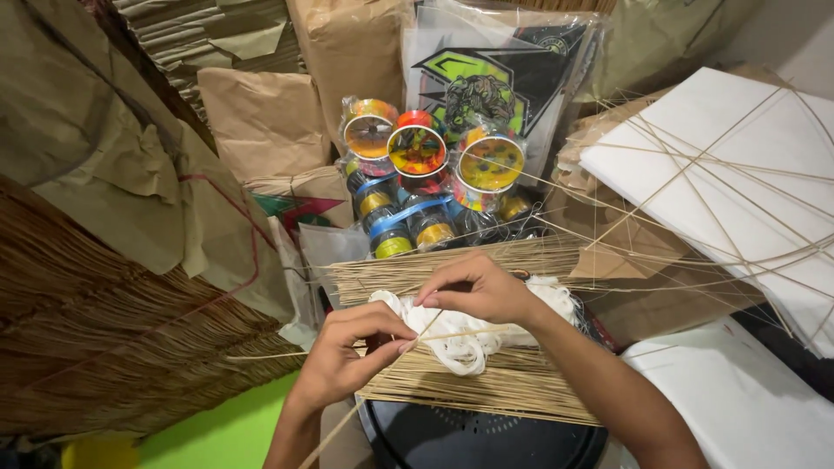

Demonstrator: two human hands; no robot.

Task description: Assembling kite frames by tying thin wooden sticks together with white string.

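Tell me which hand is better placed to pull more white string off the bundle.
Probably the right hand: it rests directly on the white string bundle, fingertips at the strands. The left hand is pinching thin sticks beside it, so it seems occupied.

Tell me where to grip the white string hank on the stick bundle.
Take the white string hank at its bulging lower end, coming from the near side. That end hangs free over the stick bundle, while the left hand and right hand crowd the top.
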